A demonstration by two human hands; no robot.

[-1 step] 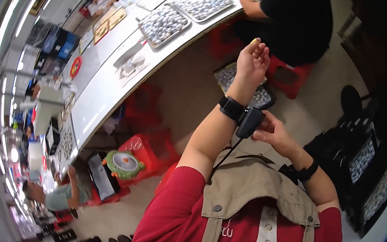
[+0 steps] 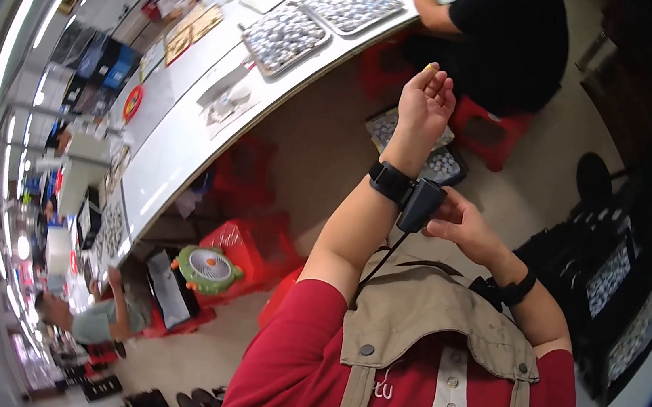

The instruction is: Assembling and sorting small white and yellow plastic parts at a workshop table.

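Note:
My left hand (image 2: pixel 428 102) is held out palm up, fingers loosely bent and apart, nothing in the palm. A small yellow patch shows on one fingertip. Around that wrist sits a black strap (image 2: pixel 390 181) with a black box-shaped device (image 2: pixel 422 205) and a cable running down from it. My right hand (image 2: pixel 465 229) grips the device's right edge between thumb and fingers; some fingertips are hidden behind it. A black band (image 2: pixel 522 286) circles my right wrist.
A long white table (image 2: pixel 173 156) curves along the left, bearing trays of round pearl-like pieces (image 2: pixel 285 38). Someone in black (image 2: pixel 508 43) sits on a red stool (image 2: pixel 491 134). A green fan (image 2: pixel 208 266) stands on red stools. More filled trays (image 2: pixel 608 280) lie at right.
The surroundings shift slightly as my view turns; the table and trays sit a little further right. Both hands keep their pose at the wrist device.

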